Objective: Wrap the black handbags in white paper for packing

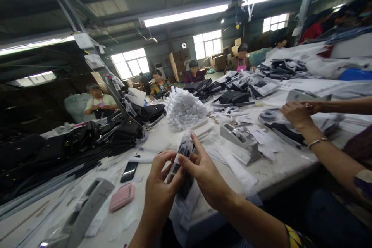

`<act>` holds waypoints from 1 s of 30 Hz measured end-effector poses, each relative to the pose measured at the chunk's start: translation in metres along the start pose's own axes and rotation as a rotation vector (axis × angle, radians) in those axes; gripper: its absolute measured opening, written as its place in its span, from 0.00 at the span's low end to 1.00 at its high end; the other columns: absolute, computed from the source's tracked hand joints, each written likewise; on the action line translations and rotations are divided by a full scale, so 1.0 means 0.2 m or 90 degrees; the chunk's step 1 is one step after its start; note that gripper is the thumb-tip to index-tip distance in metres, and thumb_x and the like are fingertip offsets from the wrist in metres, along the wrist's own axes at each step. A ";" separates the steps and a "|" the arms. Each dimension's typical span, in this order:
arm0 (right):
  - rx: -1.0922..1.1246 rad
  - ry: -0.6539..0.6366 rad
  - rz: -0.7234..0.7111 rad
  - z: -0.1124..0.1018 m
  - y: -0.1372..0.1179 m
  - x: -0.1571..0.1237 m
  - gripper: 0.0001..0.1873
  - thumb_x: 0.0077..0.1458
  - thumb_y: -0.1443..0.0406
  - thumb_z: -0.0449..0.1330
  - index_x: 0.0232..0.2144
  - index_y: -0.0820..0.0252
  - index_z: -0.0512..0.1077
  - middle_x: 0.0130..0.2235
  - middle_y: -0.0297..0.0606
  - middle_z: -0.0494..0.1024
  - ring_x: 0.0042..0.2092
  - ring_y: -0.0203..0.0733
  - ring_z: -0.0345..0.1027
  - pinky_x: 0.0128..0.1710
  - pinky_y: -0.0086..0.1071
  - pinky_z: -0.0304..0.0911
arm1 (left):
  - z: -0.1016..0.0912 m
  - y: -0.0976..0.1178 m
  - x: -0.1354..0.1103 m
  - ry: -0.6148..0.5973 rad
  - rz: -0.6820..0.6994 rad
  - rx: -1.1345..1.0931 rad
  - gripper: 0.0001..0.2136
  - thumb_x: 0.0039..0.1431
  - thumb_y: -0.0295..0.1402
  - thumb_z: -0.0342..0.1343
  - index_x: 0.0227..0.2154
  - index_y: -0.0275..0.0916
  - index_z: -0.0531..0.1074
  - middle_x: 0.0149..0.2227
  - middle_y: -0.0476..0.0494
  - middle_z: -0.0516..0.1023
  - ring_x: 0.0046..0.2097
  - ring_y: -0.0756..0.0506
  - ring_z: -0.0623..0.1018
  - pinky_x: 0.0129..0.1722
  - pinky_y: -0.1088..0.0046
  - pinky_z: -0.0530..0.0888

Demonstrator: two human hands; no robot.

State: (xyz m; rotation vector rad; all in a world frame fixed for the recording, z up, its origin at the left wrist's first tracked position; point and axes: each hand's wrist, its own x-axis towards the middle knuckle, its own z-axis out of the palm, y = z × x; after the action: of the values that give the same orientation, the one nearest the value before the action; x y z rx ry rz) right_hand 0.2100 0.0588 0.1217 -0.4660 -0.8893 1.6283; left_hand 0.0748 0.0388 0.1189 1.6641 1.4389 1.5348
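My left hand and my right hand are both closed on a dark strap-like bundle in pale, filmy wrapping, held upright at the table's front edge. My left fingers pinch its near side, while my right thumb presses on it and the right forefinger stretches along its top. Its lower end hangs toward the edge, partly hidden by my hands. Just beyond it lies a big stack of white rolled tubes. A grey tape dispenser stands to the right of my right hand.
At left lie a black phone, a pink case and another tape dispenser. Black bags are heaped along the left. A co-worker's hands work close on the right. A slanted post rises from the table.
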 end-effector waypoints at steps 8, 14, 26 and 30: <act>-0.035 0.030 0.009 0.02 -0.02 0.05 0.51 0.48 0.60 0.72 0.68 0.51 0.51 0.36 0.34 0.82 0.40 0.46 0.78 0.42 0.37 0.71 | 0.03 -0.04 -0.06 0.017 0.022 -0.054 0.31 0.55 0.42 0.65 0.61 0.52 0.61 0.55 0.44 0.71 0.58 0.41 0.72 0.59 0.58 0.70; -0.070 0.003 0.005 0.00 -0.05 0.11 0.53 0.48 0.58 0.72 0.69 0.55 0.49 0.38 0.38 0.82 0.41 0.45 0.78 0.45 0.37 0.71 | -0.04 -0.08 -0.21 0.039 -0.063 -0.087 0.29 0.64 0.47 0.53 0.66 0.48 0.56 0.63 0.40 0.67 0.61 0.38 0.70 0.61 0.57 0.67; -0.154 -0.094 -0.028 0.06 -0.08 0.38 0.52 0.50 0.55 0.71 0.70 0.51 0.49 0.40 0.36 0.82 0.45 0.46 0.78 0.47 0.39 0.71 | 0.16 -0.25 -0.25 0.022 -0.092 -0.100 0.18 0.64 0.45 0.54 0.49 0.41 0.77 0.39 0.42 0.82 0.45 0.41 0.79 0.44 0.69 0.74; -0.255 -0.164 0.014 -0.11 -0.06 0.42 0.51 0.55 0.49 0.66 0.71 0.53 0.44 0.38 0.36 0.82 0.43 0.44 0.78 0.48 0.40 0.71 | 0.14 -0.34 -0.22 0.050 -0.144 -0.076 0.17 0.59 0.49 0.57 0.41 0.43 0.81 0.40 0.42 0.83 0.44 0.39 0.80 0.44 0.69 0.76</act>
State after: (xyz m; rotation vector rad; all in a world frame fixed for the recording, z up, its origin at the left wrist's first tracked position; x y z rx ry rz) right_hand 0.2120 0.1454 0.1315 -0.5489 -1.4202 1.5535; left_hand 0.0822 0.0319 0.0339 1.3368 1.4866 1.5398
